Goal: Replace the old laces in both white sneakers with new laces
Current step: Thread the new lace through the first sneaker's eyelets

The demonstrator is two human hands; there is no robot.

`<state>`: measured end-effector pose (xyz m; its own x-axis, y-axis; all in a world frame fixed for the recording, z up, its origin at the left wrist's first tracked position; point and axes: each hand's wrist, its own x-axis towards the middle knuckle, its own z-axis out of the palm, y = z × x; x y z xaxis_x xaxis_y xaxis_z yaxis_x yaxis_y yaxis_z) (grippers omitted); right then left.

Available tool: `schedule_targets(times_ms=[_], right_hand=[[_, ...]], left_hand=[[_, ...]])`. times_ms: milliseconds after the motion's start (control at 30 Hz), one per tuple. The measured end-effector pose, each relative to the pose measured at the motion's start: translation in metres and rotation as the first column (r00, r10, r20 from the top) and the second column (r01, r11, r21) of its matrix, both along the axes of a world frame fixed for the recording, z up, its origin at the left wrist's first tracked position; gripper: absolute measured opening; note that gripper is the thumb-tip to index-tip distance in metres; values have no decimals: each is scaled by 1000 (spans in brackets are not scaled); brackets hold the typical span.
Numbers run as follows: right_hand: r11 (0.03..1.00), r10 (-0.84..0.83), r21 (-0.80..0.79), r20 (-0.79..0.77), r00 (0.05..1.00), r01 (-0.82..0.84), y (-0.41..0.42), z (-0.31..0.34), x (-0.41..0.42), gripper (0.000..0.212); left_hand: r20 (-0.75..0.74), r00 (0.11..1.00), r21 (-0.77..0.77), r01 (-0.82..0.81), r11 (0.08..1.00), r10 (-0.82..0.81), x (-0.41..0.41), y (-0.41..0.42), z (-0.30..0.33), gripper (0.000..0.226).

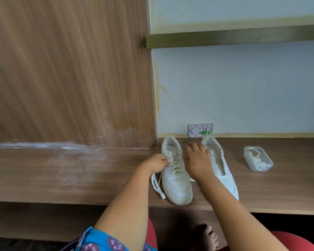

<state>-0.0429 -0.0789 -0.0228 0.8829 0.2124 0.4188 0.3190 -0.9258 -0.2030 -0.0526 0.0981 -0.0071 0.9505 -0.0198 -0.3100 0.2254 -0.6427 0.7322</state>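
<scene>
On the shelf, left hand point(157, 163) pinching lace point(157, 185), right hand point(198, 160) over sneaker point(176, 178)

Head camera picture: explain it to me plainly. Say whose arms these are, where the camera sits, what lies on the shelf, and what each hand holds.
No machine here: a person wears one camera on the head, looking down at their own bare arms. On the wooden shelf stand two white sneakers. The left sneaker is partly laced; the right sneaker shows no lace. The left hand pinches a lace that trails onto the shelf beside the left sneaker. The right hand lies across both sneakers; whether it holds anything cannot be told. To the right sits a clear plastic box with white strips inside, perhaps laces.
</scene>
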Motion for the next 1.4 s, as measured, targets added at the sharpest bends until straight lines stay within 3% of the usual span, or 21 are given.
schedule_targets(times_ms=[100, 167, 233, 367, 500, 600, 700, 800, 867, 967, 1133, 1300, 1400], right_hand=[[992, 51, 121, -295, 954, -15, 3, -9, 12, 25], [973, 124, 225, -336, 934, -49, 0, -12, 18, 15], [956, 194, 266, -267, 944, -121, -5, -13, 20, 12], [930, 197, 325, -41, 980, -173, -17, -16, 23, 26], [976, 173, 118, 72, 982, -181, -11, -23, 17, 12], [987, 135, 92, -3, 991, -134, -9, -29, 17, 14], [935, 191, 324, -122, 974, -143, -10, -26, 18, 10], [844, 217, 533, -232, 948, -63, -9, -14, 17, 10], [871, 226, 485, -247, 942, -82, -7, -12, 20, 5], [896, 261, 418, -225, 939, -149, -7, -15, 21, 13], [931, 282, 289, -174, 944, -225, -6, -17, 20, 5], [957, 274, 119, -85, 958, -264, -3, -14, 17, 7], [959, 242, 164, -61, 968, -229, -4, -15, 14, 11]], left_hand=[[17, 1000, -41, -7, 999, 8, 0, 1, 4, 21], [13, 1000, -61, -8, 998, 9, 1, 4, 5, 22], [6, 1000, -63, -2, 998, 2, 3, 7, 5, 22], [8, 1000, -57, 19, 998, -18, 7, 13, 6, 21], [45, 998, -11, 35, 999, -34, 6, 16, 14, 16], [1, 999, 68, 49, 996, -49, 7, 16, 13, 19], [91, 995, 224, 20, 974, -42, 9, 11, 10, 6], [325, 942, 319, -28, 947, -82, 8, -2, 11, 21], [383, 911, 373, 0, 928, -154, 6, -12, 11, 18], [335, 917, 467, 39, 883, -217, 7, -22, 6, 9], [243, 939, 567, 65, 821, -243, 11, -29, 5, 20], [296, 940, 479, 8, 878, -170, 9, -35, 3, 13], [342, 933, 414, -45, 909, -110, 9, -35, -1, 18]])
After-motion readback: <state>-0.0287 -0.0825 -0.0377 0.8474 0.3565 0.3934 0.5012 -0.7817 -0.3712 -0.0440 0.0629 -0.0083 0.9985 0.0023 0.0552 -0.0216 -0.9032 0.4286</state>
